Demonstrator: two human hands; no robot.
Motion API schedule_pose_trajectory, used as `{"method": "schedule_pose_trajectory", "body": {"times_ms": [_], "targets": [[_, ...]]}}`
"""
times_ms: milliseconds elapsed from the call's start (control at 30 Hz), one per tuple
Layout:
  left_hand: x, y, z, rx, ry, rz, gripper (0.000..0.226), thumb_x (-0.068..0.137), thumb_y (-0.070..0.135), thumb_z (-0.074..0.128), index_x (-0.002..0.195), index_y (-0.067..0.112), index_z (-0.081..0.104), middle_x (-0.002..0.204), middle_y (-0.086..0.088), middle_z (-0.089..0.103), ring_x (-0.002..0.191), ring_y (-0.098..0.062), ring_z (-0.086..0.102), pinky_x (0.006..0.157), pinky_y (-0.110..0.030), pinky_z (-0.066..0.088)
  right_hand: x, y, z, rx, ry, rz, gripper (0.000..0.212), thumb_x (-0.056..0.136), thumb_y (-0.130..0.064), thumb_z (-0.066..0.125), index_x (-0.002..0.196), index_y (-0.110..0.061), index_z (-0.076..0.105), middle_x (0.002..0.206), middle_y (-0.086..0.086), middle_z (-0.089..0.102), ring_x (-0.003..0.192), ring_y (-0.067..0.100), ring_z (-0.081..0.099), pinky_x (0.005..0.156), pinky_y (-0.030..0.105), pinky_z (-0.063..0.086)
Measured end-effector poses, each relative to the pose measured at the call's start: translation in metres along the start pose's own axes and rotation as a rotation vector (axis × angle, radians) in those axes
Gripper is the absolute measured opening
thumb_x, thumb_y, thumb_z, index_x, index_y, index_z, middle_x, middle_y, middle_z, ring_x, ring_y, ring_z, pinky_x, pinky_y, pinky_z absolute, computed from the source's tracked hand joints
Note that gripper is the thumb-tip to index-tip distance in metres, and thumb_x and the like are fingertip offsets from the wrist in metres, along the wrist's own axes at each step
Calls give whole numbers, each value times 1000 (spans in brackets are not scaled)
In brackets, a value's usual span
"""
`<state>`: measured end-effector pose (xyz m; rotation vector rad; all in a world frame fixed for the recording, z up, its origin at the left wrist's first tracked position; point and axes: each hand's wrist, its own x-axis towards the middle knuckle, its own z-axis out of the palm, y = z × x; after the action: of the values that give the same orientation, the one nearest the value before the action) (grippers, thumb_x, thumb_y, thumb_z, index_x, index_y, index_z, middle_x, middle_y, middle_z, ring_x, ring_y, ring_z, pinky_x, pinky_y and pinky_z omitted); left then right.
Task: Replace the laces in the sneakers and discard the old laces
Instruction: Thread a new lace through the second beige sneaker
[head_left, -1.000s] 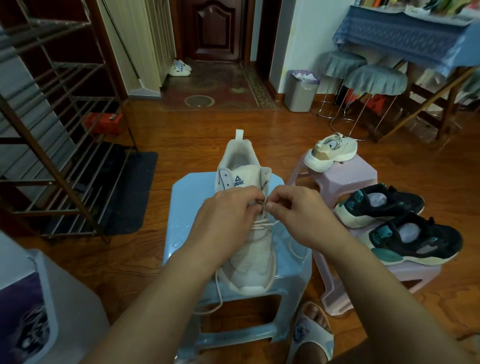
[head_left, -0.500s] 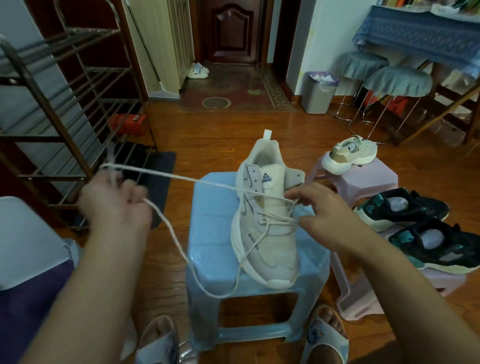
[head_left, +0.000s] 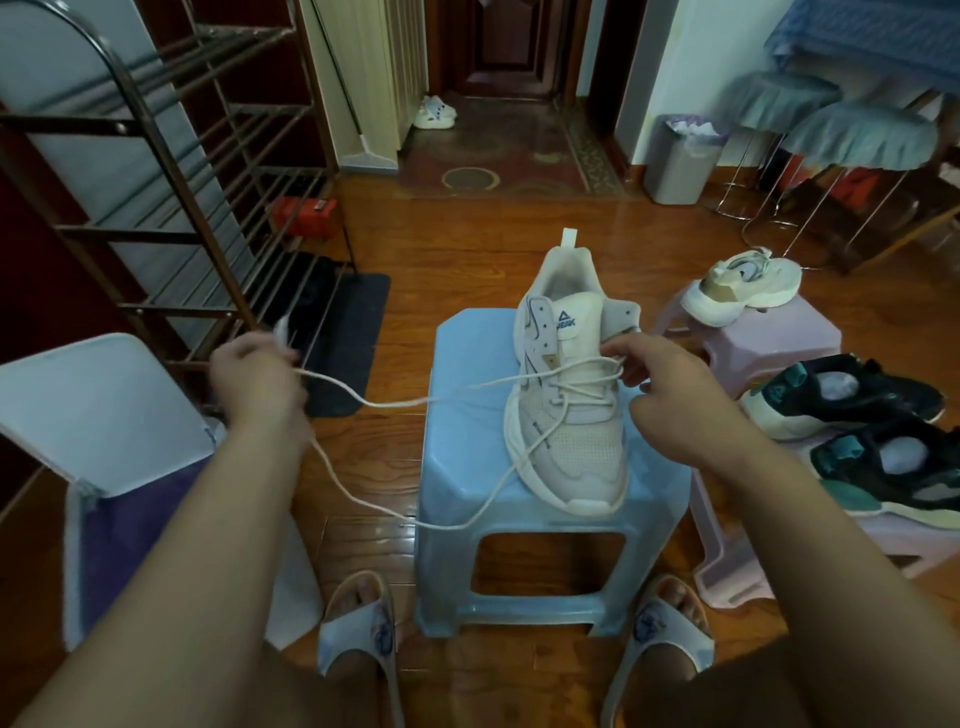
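Sneaker on blue stool, right of centre, heel toward far edge, toe toward near edge. Left hand grips old lace drawn out leftward; right hand, nearer, pinches the crossings.

My left hand was smeared by motion, so I could not make out how its fingers lay round the cream cotton shoelace; the lace's free end above my knuckles was only a pale blur. The fingertips of my right hand were tucked behind the crossed lace on the cream mesh sneaker, out of sight. The nearer dark teal-and-black sneaker ran off the right edge. The white-lidded plastic bin was cut by the left edge, its inside too dim to read. The pale slippers by the dark wooden door were too small to tell apart.
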<state>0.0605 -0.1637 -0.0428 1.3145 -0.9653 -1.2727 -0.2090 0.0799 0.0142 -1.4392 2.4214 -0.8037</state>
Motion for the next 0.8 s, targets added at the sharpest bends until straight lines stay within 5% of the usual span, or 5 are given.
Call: {"method": "schedule_pose_trajectory", "body": {"times_ms": [133,233,367,467,800], "targets": [[-82,39,46,238,-380,230,14,98,20,66,110,27,70,95,8,74,81,-2,68,69,-21,51,0,-2,3,18,20,-12,71,74,12,51,136,-23,57,112,0,59,97,12,56,87,36,53],[-108,27,64,443,-559,372,12,100,20,62,96,26,72,86,12,72,78,8,63,67,-18,50,-1,-2,7,27,50,-25,78,82,9,52,149,-31,44,122,-3,48,101,13,55,89,34,52],[-127,14,85,632,-653,468,18,106,33,48,89,31,55,72,8,59,65,-11,55,68,-42,51,8,-6,6,120,200,-30,71,91,5,46,150,-33,43,129,-9,40,111,8,53,93,22,46],[-128,11,91,674,-799,414,9,101,42,58,96,36,55,58,10,53,51,-7,48,53,-35,42,20,-7,9,159,247,-77,61,94,4,44,146,-27,50,134,-5,42,122,4,44,104,18,39],[-118,16,91,858,-904,595,8,100,37,62,93,37,58,57,10,51,51,-6,45,52,-29,33,28,0,9,89,192,-62,74,84,15,44,147,-23,50,143,-7,45,125,4,42,101,16,38]]}}
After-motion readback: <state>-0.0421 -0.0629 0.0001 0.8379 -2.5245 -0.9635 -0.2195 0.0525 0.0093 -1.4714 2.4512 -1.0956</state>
